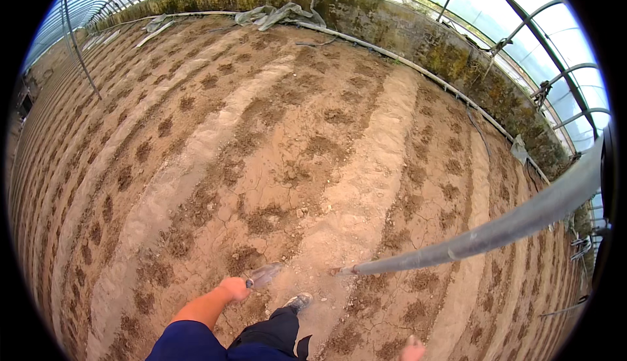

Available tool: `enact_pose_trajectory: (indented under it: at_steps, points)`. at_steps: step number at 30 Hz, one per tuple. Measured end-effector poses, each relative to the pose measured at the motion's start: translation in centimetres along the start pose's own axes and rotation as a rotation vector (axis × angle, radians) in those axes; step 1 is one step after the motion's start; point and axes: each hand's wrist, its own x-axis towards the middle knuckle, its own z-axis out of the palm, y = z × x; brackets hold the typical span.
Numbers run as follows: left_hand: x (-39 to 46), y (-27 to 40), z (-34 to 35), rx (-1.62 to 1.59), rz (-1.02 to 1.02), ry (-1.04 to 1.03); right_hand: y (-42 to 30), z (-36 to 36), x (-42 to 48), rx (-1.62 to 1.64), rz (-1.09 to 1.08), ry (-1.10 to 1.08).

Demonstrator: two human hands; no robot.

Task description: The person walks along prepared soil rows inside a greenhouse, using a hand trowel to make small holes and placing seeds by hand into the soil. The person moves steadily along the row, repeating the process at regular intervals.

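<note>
My left hand [235, 288] is closed around the handle of a hand trowel. The trowel's blurred metal blade [267, 275] points to the right, above the pale path between two planted-looking strips of soil. Low in the picture, my right hand [413, 349] hangs out to the right over the soil, partly cut off by the frame's lower edge. It is blurred, and I cannot make out whether its fingers are closed. My shoe [299, 302] stands on the path just below the blade.
A metal post [441, 253] rises from the path close on my right. Raised soil beds [274, 175] with dark dug patches run lengthwise. Beyond them stand a mossy concrete wall [392, 28], a long pale pipe [382, 52] and crumpled plastic sheeting [279, 16].
</note>
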Motion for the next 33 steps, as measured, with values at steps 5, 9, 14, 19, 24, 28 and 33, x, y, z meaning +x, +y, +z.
enact_pose_trajectory:
  at_steps: [5,9,14,19,24,28,33]
  points:
    - [-2.4,-0.2,-4.7,-0.25,0.101,0.061,-21.0,-3.1,10.9,0.692,0.023,0.179]
    - [-2.1,-5.0,-3.2,-0.525,0.039,0.308,-35.3,-4.4,12.4,1.2,0.036,0.111]
    - [-0.9,-11.6,0.2,-1.061,-0.05,0.496,-39.9,-4.0,14.3,1.148,0.245,-0.619]
    - [5.0,-16.0,-0.6,-0.836,-0.015,0.548,-40.8,-4.3,15.3,0.994,-0.142,-1.093]
    - [15.2,-7.9,-14.4,-0.497,0.138,0.553,-38.1,-7.5,13.6,0.946,0.106,-1.038]
    - [25.9,10.4,-35.4,-0.842,0.491,0.537,-41.2,-6.6,12.5,1.035,0.451,-0.913]
    - [22.8,49.0,-60.5,-0.711,1.19,0.559,-41.5,-7.6,10.8,1.018,0.599,-0.659]
